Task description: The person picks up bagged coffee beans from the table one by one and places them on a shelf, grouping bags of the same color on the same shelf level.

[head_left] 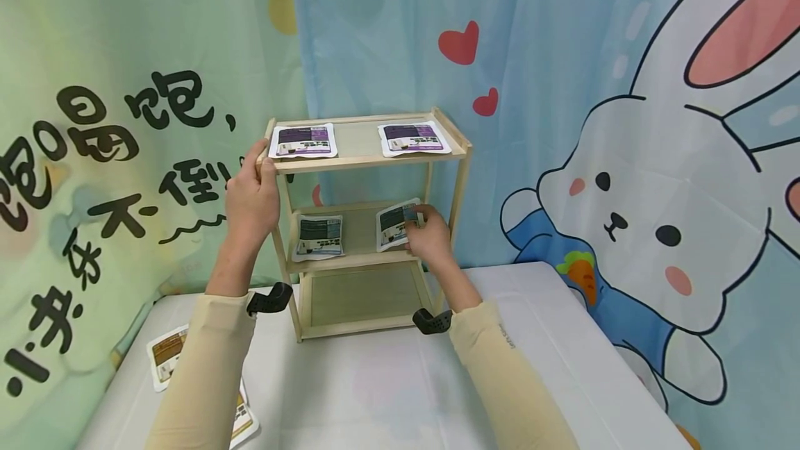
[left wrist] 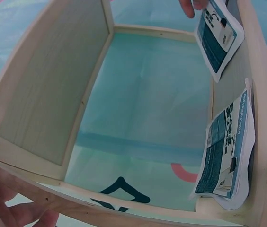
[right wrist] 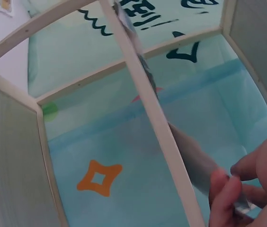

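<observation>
A small three-tier wooden shelf rack (head_left: 369, 162) stands on the table. My left hand (head_left: 253, 193) grips its top left corner, and in the left wrist view the fingers (left wrist: 17, 208) curl round the wooden frame. With my right hand (head_left: 430, 236) I pinch the right edge of a teal-and-white packet (head_left: 394, 226) on the middle tier; it leans at a tilt. In the right wrist view thumb and fingers (right wrist: 226, 189) close on that packet's edge. Another teal packet (head_left: 319, 237) sits at the left of the same tier, its front facing me.
On the top tier lie two purple-and-white packets, one at left (head_left: 303, 141) and one at right (head_left: 414, 139). Brown-labelled packets (head_left: 167, 356) lie on the white table (head_left: 350, 394) at left, partly behind my left sleeve. Printed curtains (head_left: 387, 33) hang close behind the rack.
</observation>
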The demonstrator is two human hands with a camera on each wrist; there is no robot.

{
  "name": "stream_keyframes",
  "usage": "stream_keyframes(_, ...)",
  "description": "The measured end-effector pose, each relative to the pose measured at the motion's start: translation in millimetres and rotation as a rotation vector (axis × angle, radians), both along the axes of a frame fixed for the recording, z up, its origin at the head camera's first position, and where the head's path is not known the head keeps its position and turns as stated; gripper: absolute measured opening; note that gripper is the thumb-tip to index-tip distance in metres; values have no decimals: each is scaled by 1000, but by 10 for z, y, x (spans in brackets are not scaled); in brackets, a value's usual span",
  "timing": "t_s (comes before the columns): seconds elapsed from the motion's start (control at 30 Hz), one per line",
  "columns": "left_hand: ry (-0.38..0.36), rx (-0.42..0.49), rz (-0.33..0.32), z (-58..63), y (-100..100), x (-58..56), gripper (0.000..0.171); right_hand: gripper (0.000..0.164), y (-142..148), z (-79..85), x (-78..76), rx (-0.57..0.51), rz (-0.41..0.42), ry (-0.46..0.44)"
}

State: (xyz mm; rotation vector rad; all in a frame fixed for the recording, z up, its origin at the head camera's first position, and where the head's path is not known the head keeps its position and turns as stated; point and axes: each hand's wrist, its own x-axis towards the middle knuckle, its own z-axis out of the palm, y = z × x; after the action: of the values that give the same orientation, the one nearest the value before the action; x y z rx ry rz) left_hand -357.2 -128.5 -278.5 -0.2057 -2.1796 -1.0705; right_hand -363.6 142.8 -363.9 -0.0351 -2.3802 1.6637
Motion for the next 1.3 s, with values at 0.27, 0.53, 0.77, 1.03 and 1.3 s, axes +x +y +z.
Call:
stream_keyframes(0.27, 13, 3, -2, -1, 10, 15, 50, 46, -93, -77, 110, 224, -160, 180)
stream_keyframes(0.53, 16, 0, -3, -2, 21, 20, 49, 47, -201, -206, 250, 188, -233, 276)
stream_keyframes(0.77, 6, 4, 0, -5, 11, 19, 49, 49, -242, -267, 415, 174, -292, 295)
stream_keyframes(1.03, 21, 11, -1, -13, 22, 27, 49, 47, -157, -306, 591, 159, -320, 324)
stream_keyframes(1.3, 23, 5, -3, -13, 17, 21, 50, 34, 35, -119, 735, 116, -294, 531)
